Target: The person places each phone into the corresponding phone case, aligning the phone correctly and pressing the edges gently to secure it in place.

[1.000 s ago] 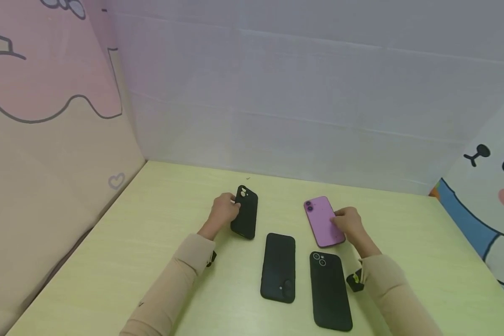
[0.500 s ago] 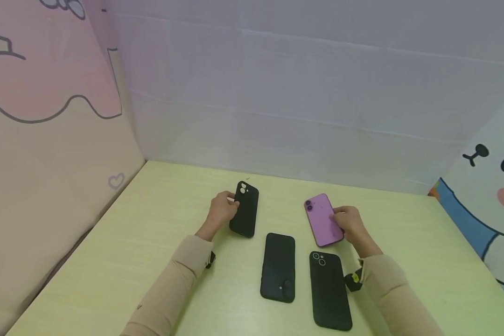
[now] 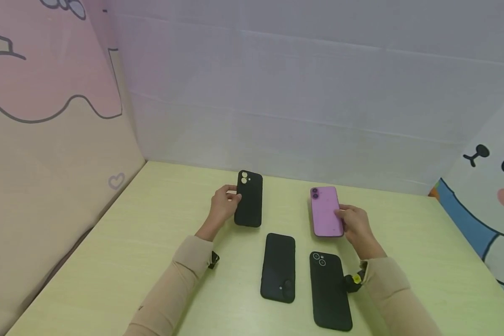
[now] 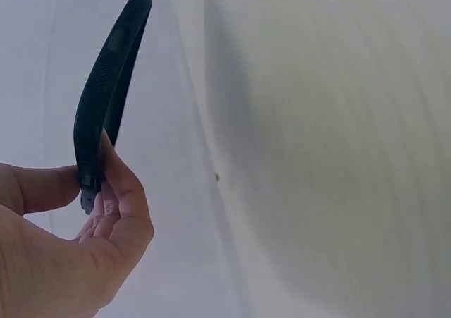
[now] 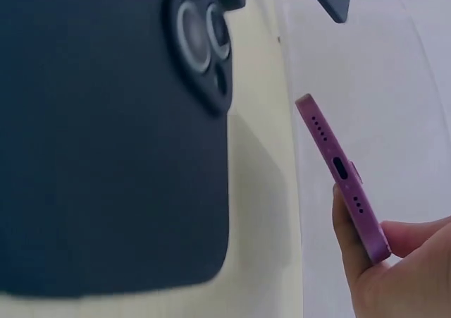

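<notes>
My left hand (image 3: pixel 223 205) pinches a black phone case (image 3: pixel 249 199) by its left edge and holds it upright above the table. In the left wrist view the black case (image 4: pixel 107 85) bends slightly between thumb and fingers (image 4: pixel 113 212). My right hand (image 3: pixel 354 225) grips a purple phone (image 3: pixel 325 211) by its right side, lifted off the table with its back facing me. The right wrist view shows the purple phone's (image 5: pixel 342 173) bottom edge with its port, held by my fingers (image 5: pixel 352 240).
Two more black phones lie flat on the pale green table (image 3: pixel 109 261): one in the middle (image 3: pixel 279 267), one to its right (image 3: pixel 329 289), also large in the right wrist view (image 5: pixel 106 135). Cartoon-printed walls (image 3: pixel 46 116) enclose left, back and right.
Both hands have raised their items off the table: the black case and the purple phone went from lying tilted to standing upright and higher.
</notes>
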`<state>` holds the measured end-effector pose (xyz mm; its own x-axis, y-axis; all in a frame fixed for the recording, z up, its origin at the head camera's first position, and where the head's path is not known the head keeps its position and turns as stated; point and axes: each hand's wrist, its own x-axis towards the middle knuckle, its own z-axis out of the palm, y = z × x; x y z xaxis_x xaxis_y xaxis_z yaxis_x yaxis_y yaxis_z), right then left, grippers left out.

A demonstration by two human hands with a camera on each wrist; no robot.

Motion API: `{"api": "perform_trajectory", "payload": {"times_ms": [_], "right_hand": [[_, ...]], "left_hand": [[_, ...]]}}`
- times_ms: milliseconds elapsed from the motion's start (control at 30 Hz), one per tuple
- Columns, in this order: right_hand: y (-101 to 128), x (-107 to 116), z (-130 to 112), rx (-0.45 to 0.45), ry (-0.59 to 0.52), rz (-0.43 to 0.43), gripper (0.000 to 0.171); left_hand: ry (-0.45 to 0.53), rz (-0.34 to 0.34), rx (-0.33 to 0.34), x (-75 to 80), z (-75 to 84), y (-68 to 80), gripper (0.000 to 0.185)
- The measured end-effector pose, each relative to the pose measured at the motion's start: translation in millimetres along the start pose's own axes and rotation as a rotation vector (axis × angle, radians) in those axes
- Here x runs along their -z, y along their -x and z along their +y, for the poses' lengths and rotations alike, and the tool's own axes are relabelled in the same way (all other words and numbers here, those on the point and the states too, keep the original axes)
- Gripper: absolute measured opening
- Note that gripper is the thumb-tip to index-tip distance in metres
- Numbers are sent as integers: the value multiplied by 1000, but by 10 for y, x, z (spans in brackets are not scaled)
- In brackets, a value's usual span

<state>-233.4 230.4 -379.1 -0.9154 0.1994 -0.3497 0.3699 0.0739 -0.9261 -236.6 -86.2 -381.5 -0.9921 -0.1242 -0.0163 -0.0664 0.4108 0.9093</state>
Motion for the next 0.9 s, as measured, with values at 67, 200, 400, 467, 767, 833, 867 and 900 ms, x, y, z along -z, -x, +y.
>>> {"api": "perform_trajectory", "payload": {"times_ms": [67,200,400,467,767,833,867,900], "right_hand": [[12,-23,-12,-11,-52,-1,47],[37,-76,-38,-23,-136,-8,50],[77,-172,-82,-27,-251,-30,52],[87,-206,-94,-31,-291,-40,52],[115,-365,-121,-28,-397,-115,54],[115,-396,-121,-22,-408,-129,54],[113,-410,-119,-18,-411,-137,54],[114,-426,-118,-13,-419,-144,54]], "left_hand": [[38,6,-3,-9,10,-5,32],[127,14,12,-39,32,-13,32],[292,15,18,-111,60,-17,32],[339,11,9,-140,68,-15,32],[397,-50,15,-245,84,-3,32],[412,-65,21,-263,89,-4,32],[419,-72,22,-273,90,-6,32],[425,-78,21,-283,93,-6,32]]}}
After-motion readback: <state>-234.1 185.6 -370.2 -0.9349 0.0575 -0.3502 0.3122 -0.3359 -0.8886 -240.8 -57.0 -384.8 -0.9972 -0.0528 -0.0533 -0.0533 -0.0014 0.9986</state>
